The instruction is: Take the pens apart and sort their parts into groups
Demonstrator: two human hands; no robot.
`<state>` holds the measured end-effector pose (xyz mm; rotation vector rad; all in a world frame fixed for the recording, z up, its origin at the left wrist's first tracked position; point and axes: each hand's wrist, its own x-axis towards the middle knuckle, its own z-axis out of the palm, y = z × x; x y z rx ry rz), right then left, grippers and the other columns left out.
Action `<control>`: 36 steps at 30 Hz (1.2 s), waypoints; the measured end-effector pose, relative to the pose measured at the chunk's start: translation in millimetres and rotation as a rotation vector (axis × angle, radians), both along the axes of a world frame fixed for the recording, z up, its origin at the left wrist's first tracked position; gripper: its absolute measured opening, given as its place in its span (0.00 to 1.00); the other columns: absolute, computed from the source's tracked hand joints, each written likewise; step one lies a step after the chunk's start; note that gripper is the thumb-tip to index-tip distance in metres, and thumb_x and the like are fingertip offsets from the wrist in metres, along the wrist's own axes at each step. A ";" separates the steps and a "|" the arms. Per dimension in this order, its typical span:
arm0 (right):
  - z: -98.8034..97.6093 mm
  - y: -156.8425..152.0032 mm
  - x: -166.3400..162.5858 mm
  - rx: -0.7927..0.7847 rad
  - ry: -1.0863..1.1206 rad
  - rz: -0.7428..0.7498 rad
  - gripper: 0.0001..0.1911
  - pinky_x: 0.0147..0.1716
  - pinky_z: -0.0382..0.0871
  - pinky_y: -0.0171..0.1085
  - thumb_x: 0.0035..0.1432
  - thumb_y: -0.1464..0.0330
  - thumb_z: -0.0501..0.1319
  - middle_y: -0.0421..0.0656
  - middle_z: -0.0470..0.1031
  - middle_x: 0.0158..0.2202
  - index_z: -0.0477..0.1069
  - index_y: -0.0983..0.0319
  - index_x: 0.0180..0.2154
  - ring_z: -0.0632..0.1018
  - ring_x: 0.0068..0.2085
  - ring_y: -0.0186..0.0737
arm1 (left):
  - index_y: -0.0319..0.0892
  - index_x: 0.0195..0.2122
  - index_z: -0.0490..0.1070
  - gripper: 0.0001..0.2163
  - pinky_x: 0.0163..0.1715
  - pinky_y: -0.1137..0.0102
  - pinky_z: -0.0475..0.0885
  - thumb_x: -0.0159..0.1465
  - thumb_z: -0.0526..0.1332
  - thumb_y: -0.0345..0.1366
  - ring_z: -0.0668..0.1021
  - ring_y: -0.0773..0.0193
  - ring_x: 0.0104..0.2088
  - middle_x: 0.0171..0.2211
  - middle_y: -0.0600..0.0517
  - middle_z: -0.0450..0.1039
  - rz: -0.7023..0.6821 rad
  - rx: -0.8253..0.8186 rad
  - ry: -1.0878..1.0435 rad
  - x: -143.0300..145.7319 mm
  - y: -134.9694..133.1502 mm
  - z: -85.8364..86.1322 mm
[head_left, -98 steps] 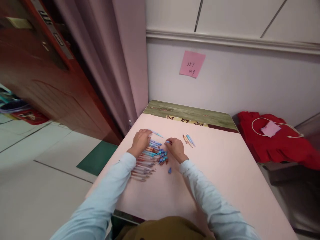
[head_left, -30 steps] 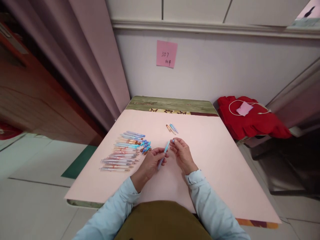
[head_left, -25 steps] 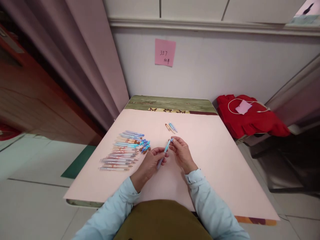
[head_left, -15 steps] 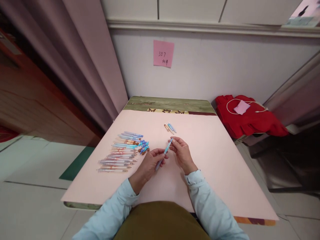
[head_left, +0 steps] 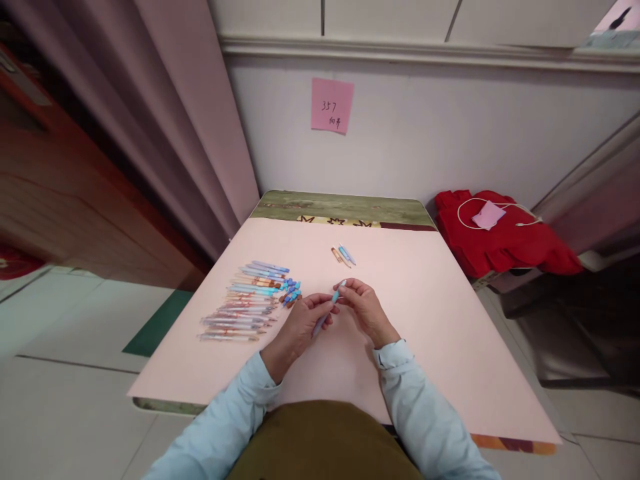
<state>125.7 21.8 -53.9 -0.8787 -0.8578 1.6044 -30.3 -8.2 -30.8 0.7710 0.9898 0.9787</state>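
Between my hands, over the middle of the table, a light blue pen (head_left: 335,295) is held at a slant with its tip end pointing up and away. My left hand (head_left: 303,323) is closed around the pen's lower barrel. The fingers of my right hand (head_left: 366,308) pinch at its upper end; whether they hold a separate small part there I cannot make out. To the left lie several pens (head_left: 237,310) in a rough column. A small heap of blue and brown pen parts (head_left: 290,291) sits beside them, close to my left hand.
Beyond my hands lie a few blue and brown pens (head_left: 343,255). A pale sheet (head_left: 450,373) covers most of the table (head_left: 350,203). To the right is a red cloth (head_left: 505,247) with a white cable and pink note. A pink note (head_left: 332,107) is on the wall.
My right hand's fingers have closed in on the pen's upper end and come slightly nearer my left hand. The whole view has shifted a little.
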 end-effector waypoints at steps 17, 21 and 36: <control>-0.7 -10.3 -13.2 -0.087 -0.037 0.286 0.22 0.21 0.56 0.32 0.55 0.50 0.66 0.38 0.69 0.22 0.73 0.63 0.30 0.65 0.21 0.29 | 0.39 0.40 0.74 0.14 0.36 0.67 0.73 0.58 0.69 0.44 0.80 0.61 0.33 0.39 0.43 0.81 0.160 0.092 -0.055 1.3 27.9 -1.0; 6.1 -13.8 -13.3 -0.147 0.140 0.360 0.20 0.20 0.48 0.32 0.58 0.53 0.64 0.34 0.61 0.19 0.70 0.63 0.29 0.58 0.19 0.27 | 0.37 0.45 0.77 0.16 0.46 0.65 0.72 0.61 0.66 0.44 0.81 0.57 0.41 0.42 0.40 0.80 -0.033 0.088 -0.166 -10.8 27.1 5.4; 7.4 -17.6 -25.4 -0.296 0.268 0.479 0.22 0.18 0.40 0.30 0.55 0.50 0.65 0.29 0.49 0.18 0.65 0.62 0.30 0.47 0.19 0.26 | 0.37 0.34 0.80 0.12 0.37 0.69 0.71 0.56 0.70 0.42 0.78 0.65 0.28 0.32 0.45 0.81 0.068 0.070 -0.256 -11.2 25.1 2.7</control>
